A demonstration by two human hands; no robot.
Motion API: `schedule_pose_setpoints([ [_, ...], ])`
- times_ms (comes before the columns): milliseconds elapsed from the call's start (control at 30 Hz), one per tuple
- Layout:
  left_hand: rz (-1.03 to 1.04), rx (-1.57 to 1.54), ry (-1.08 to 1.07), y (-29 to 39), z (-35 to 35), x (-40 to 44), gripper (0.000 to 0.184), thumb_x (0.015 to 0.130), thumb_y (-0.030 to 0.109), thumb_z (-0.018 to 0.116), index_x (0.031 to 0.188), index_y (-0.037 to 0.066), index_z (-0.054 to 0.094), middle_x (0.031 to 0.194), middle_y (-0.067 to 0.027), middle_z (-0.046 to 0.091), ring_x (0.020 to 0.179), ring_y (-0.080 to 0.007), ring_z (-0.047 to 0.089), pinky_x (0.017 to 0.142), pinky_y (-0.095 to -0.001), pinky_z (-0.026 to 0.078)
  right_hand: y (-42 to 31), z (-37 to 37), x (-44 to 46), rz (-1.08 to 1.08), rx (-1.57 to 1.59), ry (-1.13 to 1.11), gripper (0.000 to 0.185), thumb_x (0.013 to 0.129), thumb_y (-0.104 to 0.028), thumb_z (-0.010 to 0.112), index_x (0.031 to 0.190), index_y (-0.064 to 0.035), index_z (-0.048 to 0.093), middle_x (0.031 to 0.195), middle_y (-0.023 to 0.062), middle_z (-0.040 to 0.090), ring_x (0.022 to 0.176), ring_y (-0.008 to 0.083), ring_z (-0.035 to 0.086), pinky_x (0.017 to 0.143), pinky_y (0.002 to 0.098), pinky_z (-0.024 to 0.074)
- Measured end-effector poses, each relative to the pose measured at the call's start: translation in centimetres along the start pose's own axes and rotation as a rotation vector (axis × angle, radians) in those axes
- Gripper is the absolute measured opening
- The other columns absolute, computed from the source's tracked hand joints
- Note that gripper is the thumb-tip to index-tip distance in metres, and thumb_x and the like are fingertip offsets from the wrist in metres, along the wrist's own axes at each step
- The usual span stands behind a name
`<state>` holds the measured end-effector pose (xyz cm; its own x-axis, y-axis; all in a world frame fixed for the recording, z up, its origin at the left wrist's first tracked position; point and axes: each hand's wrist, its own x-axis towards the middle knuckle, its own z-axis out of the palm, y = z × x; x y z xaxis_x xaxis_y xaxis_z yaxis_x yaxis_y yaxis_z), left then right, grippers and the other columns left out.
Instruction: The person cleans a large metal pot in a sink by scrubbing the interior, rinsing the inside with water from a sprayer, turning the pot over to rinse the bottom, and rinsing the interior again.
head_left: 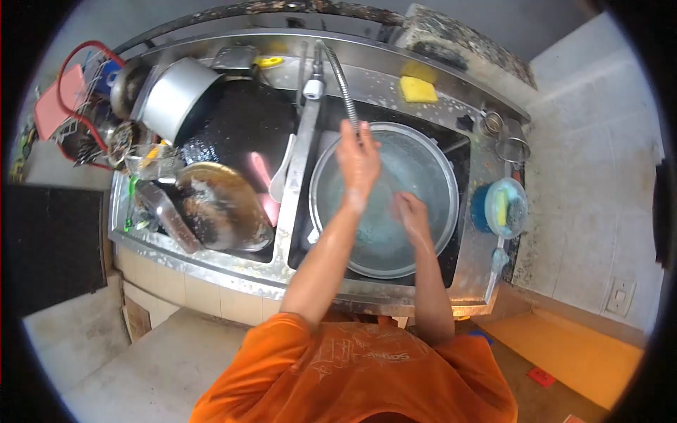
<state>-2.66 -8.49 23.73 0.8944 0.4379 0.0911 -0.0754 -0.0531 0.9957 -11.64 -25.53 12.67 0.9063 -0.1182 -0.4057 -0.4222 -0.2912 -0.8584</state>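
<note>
A large round metal pot (454, 201) stands in the right sink basin, with cloudy bluish water inside. My left hand (358, 161) is over the pot's left side, its fingers closed around the lower end of the flexible metal faucet hose (340, 74). Lower and to the right, my right hand (411, 213) is inside the pot's outline, close to the water. Motion blurs its fingers, and I cannot make out whether they hold anything.
The left basin holds a big silver pot (180, 95), a scorched pan lid (218, 204) and pink-handled utensils (259, 169). A yellow sponge (419, 89) lies on the back ledge. At right stands a tub of blue liquid (508, 206) with a sponge. A dish rack (74, 116) is far left.
</note>
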Motion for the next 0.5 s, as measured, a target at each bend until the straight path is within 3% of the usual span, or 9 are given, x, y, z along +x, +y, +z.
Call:
schedule_pose_setpoints([
  [33,-0.003,-0.043,-0.038,-1.1,2.8,-0.6,0.021,0.097,0.023,0.049,0.098,0.002,0.047,0.072,-0.0172,0.061,0.061,-0.0303,0.063,0.055,-0.042,0.046,0.2,1.2,2.7,0.099,0.294,-0.072,0.032,0.093,-0.028,0.054,0.11,-0.0013,0.062,0.099,0.0106,0.065,0.092,0.0186,0.063,0.076,0.0308,0.0509],
  [100,-0.008,-0.085,-0.092,-3.0,5.5,-0.5,0.021,0.097,0.023,0.049,0.1,0.002,0.046,0.076,-0.019,0.061,0.066,-0.0294,0.064,0.057,-0.0412,0.047,4.9,3.0,11.1,0.024,0.899,-0.116,0.036,0.095,-0.027,0.05,0.118,0.0,0.056,0.105,0.011,0.063,0.093,0.0204,0.063,0.076,0.0334,0.0531],
  [167,0.085,0.034,-0.206,-4.8,6.5,0.8,0.023,0.096,0.023,0.051,0.108,0.003,0.048,0.086,-0.0167,0.064,0.081,-0.0254,0.066,0.067,-0.0381,0.05,-5.6,2.6,9.9,0.229,1.114,0.017,0.038,0.097,-0.029,0.046,0.123,-0.0011,0.051,0.112,0.0108,0.06,0.091,0.022,0.063,0.076,0.0347,0.0545],
  [200,0.078,0.028,-0.207,-5.9,6.3,1.0,0.023,0.096,0.023,0.051,0.108,0.003,0.048,0.086,-0.0167,0.064,0.081,-0.0254,0.066,0.067,-0.0381,0.05,-6.1,3.0,11.1,0.231,1.108,0.024,0.038,0.097,-0.029,0.046,0.123,-0.0011,0.051,0.112,0.0108,0.06,0.091,0.022,0.063,0.076,0.0347,0.0545],
  [267,0.018,-0.473,-0.388,-8.1,5.2,2.3,0.033,0.095,0.024,0.054,0.12,0.006,0.046,0.095,-0.0119,0.066,0.089,-0.0235,0.065,0.077,-0.0352,0.051,-6.5,3.7,13.8,0.276,0.927,0.114,0.041,0.098,-0.032,0.043,0.125,-0.0014,0.049,0.115,0.011,0.059,0.098,0.0217,0.061,0.08,0.0351,0.0522],
  [400,-0.182,-0.325,-0.448,-13.5,5.8,4.5,0.027,0.093,0.025,0.056,0.113,0.006,0.055,0.097,-0.0103,0.067,0.089,-0.0236,0.065,0.077,-0.0352,0.052,-5.0,6.7,16.7,0.133,0.945,-0.037,0.042,0.098,-0.032,0.044,0.126,-0.0013,0.048,0.116,0.0105,0.057,0.104,0.0207,0.057,0.086,0.0359,0.0481],
  [467,-0.322,-0.197,-0.492,-16.9,6.4,5.7,0.025,0.092,0.025,0.057,0.109,0.007,0.061,0.098,-0.0092,0.068,0.088,-0.0237,0.066,0.076,-0.0351,0.052,-7.7,8.5,14.9,0.051,0.762,0.044,0.041,0.091,-0.042,0.053,0.108,-0.005,0.056,0.096,0.0038,0.062,0.083,0.018,0.061,0.071,0.0333,0.0504],
  [500,0.229,0.107,-0.295,-18.5,8.1,6.5,0.023,0.089,0.026,0.056,0.094,0.006,0.067,0.095,-0.0125,0.069,0.088,-0.0266,0.067,0.075,-0.039,0.053,-8.3,10.3,13.8,-0.027,0.782,0.084,0.042,0.091,-0.044,0.054,0.108,-0.0064,0.057,0.097,0.0039,0.062,0.087,0.0186,0.061,0.073,0.0337,0.0508],
])
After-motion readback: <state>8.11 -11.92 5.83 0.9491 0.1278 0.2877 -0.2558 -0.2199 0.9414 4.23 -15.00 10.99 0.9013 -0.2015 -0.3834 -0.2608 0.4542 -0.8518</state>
